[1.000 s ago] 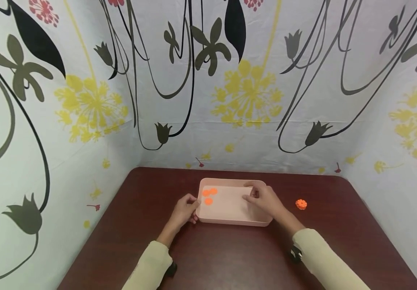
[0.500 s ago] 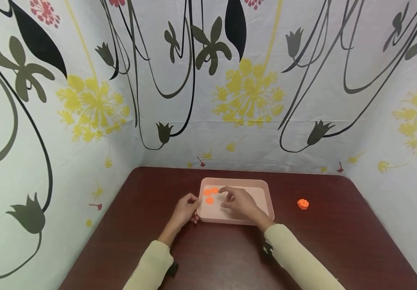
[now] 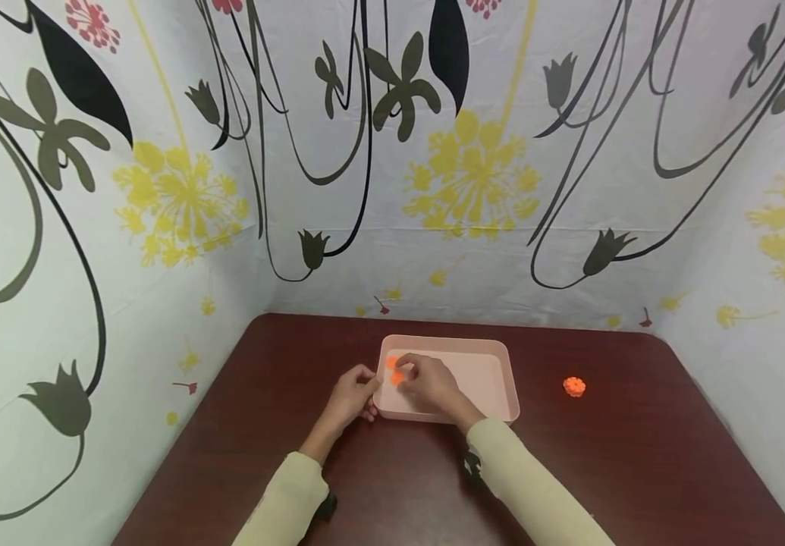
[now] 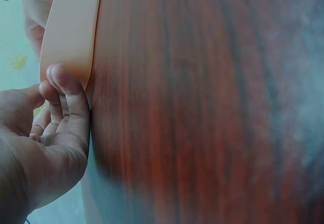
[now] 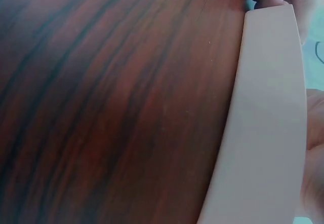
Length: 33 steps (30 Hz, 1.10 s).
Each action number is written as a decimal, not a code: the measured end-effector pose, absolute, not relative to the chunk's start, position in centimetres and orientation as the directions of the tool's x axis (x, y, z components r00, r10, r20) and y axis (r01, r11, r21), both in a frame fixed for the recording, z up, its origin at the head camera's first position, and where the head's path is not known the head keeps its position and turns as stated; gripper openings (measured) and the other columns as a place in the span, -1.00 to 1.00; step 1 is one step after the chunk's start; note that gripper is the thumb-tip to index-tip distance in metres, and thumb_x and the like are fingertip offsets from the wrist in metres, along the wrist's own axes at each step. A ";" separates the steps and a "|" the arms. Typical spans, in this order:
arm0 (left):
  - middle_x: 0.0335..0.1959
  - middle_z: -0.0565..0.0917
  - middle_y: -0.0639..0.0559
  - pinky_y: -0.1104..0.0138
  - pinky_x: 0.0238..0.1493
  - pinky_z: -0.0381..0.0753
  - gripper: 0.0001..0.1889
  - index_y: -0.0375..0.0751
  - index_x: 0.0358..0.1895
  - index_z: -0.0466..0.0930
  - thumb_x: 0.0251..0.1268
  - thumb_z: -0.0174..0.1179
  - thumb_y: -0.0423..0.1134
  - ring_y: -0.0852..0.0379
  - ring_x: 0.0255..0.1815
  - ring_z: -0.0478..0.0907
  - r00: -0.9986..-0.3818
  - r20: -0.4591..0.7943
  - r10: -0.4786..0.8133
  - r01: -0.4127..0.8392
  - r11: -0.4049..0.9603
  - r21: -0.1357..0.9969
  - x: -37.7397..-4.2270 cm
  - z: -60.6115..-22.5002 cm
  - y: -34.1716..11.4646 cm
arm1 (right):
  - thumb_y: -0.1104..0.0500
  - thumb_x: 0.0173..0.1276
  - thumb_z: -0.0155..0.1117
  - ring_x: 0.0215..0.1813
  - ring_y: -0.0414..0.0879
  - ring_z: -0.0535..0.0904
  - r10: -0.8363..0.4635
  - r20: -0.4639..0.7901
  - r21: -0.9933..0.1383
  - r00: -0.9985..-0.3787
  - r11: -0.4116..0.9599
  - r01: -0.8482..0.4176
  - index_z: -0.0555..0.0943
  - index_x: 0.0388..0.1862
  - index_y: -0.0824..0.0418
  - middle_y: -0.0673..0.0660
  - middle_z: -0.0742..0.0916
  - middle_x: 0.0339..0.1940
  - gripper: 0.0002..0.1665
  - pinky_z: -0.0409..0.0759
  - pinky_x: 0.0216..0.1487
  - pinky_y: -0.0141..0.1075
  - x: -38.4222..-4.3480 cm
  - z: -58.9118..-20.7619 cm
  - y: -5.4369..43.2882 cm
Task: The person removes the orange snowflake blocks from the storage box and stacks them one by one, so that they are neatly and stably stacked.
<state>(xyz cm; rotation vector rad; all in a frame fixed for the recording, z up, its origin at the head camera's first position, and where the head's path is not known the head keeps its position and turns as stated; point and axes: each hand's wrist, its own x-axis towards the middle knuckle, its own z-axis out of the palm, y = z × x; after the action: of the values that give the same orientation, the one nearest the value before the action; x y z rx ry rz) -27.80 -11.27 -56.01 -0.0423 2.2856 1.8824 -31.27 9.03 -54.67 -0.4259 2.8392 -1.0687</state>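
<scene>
A shallow pale pink tray lies on the dark table. My left hand grips its left edge; in the left wrist view, the fingers of that hand lie against the tray's outer wall. Inside the tray's left end are flat orange round pieces, partly covered by my right hand. That hand reaches over them with bent thumb and forefinger. Whether it pinches a piece is hidden; in the right wrist view the tray wall blocks most of the hand.
A small clump of orange scalloped pieces sits on the table right of the tray. White cloth with printed flowers hangs behind the table and on both sides.
My right hand has moved left across the tray, from its right part to the orange pieces, covering some of them. The left hand stays on the tray's left edge.
</scene>
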 end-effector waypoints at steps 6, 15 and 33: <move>-0.63 0.50 -0.01 0.30 -0.63 0.73 -0.76 -0.37 0.10 0.54 0.58 0.15 -0.26 0.15 -0.67 0.58 -0.983 -0.161 0.089 -0.141 0.201 0.969 -27.7 -55.7 -10.8 | 0.05 0.25 0.62 -0.33 -0.09 0.55 -0.199 -0.010 -0.615 -0.980 0.774 -0.151 0.75 0.07 0.04 0.01 0.71 -0.34 -0.59 0.50 -0.29 -0.25 -31.3 -54.8 9.0; -0.63 0.49 -0.01 0.28 -0.62 0.75 -0.76 -0.34 0.06 0.53 0.60 0.17 -0.21 0.15 -0.67 0.59 -0.984 -0.151 0.090 -0.131 0.196 0.972 -27.6 -55.5 -11.3 | 0.00 0.17 0.68 -0.29 -0.12 0.65 -0.156 0.088 -0.591 -0.984 0.787 -0.178 0.81 -0.10 0.10 0.02 0.81 -0.31 -0.64 0.66 -0.24 -0.19 -31.1 -54.9 7.8; -0.65 0.51 -0.03 0.26 -0.62 0.76 -0.78 -0.30 0.04 0.54 0.59 0.18 -0.20 0.15 -0.68 0.60 -0.984 -0.155 0.085 -0.135 0.207 0.969 -27.6 -56.0 -11.2 | -0.02 0.20 0.59 -0.31 -0.09 0.68 -0.137 0.120 -0.470 -0.983 0.865 -0.177 0.81 -0.18 0.06 -0.02 0.81 -0.34 -0.73 0.66 -0.19 -0.14 -31.3 -54.9 7.1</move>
<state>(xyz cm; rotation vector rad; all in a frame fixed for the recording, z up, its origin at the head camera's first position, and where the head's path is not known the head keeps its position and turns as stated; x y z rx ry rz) -27.61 -11.17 -55.98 -0.0478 2.2989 1.8740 -31.29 7.09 -54.93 -0.2626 3.1131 -0.7968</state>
